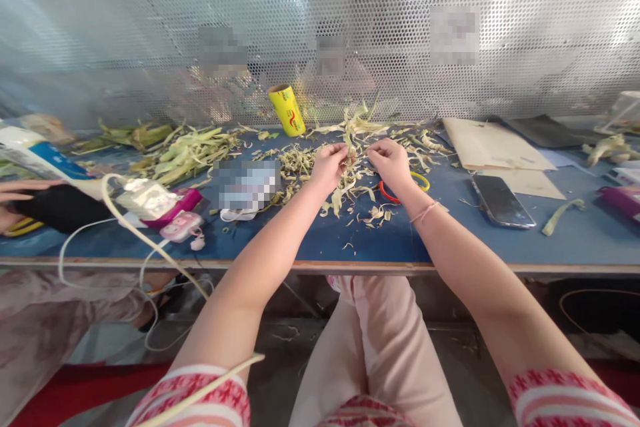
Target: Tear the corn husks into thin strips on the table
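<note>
My left hand (330, 167) is closed in a pinch on a pale green plant stalk (350, 137), whose loose strips fan out above the fingertips. Just to its right, my right hand (390, 161) has its thumb and fingers pressed together; whatever they hold is too small to make out. Shredded, pale green plant peelings (295, 163) lie around and beneath both hands. A red loop (387, 193) and a yellow loop (421, 180) show partly from under my right wrist.
A yellow tube (287, 111) leans near the perforated metal wall. Leafy stalks (193, 153), a charger with cables (150, 200) and a blurred pouch (250, 183) are leftward. A phone (503, 200) and cardboard sheets (493, 143) lie rightward. Another person's hand (20, 197) is far left.
</note>
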A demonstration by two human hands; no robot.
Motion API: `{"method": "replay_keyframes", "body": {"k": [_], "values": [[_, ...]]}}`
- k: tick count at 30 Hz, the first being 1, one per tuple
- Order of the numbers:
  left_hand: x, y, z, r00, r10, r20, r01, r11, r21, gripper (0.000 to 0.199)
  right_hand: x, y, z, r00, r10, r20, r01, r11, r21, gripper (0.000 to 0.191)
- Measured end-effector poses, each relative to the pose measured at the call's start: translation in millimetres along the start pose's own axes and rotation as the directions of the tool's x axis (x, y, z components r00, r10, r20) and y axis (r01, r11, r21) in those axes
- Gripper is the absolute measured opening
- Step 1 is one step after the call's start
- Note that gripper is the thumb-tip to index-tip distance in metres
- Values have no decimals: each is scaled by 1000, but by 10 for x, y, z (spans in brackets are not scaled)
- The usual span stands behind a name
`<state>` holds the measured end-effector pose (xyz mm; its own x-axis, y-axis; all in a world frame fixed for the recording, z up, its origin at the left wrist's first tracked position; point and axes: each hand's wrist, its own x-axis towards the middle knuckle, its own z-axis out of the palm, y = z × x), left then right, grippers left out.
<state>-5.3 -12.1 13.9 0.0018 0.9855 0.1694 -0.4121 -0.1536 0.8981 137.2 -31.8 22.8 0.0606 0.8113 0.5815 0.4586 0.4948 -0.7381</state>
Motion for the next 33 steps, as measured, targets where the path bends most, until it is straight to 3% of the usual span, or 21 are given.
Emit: {"method": "replay_keyframes", "body": {"k": [5, 8, 10, 11, 13, 16, 20, 26, 28, 33], "values": [[-8, -24, 6, 999, 32, 19, -34, 996, 80, 8, 68, 96, -10, 1000, 0, 6, 1, 999, -51, 16], [25, -38, -25, 998, 57, -31, -53, 993, 109, 7, 88, 120, -93, 995, -23, 100, 52, 954, -295, 21], [65, -41, -61, 994, 71, -88, -59, 989, 133, 9, 81, 115, -175, 978, 70, 197, 47, 843, -535, 26], [87, -39, -80, 990, 78, -118, -62, 989, 138, 10, 76, 110, -218, 957, 171, 236, 21, 768, -640, 33], [125, -28, -113, 982, 80, -169, -60, 991, 120, 11, 73, 108, -293, 869, 399, 293, -22, 622, -783, 49], [149, -2, -141, 975, 46, -218, -31, 997, 69, 11, 98, 143, -360, 737, 572, 361, -11, 544, -839, 50], [149, 6, -154, 982, 11, -188, -6, 1000, 24, 11, 147, 243, -372, 708, 589, 390, -11, 561, -828, 36], [228, -48, -222, 978, 27, -206, -20, 999, 36, 15, 180, 300, -317, 658, 629, 414, 20, 535, -845, 33], [266, -44, -256, 967, 21, -254, -15, 1000, 27, 17, 185, 286, -299, 689, 595, 415, 51, 531, -846, 33], [304, 11, -308, 952, -17, -304, -12, 995, -95, 14, 162, 189, -278, 854, 425, 299, -27, 610, -792, 49]]}}
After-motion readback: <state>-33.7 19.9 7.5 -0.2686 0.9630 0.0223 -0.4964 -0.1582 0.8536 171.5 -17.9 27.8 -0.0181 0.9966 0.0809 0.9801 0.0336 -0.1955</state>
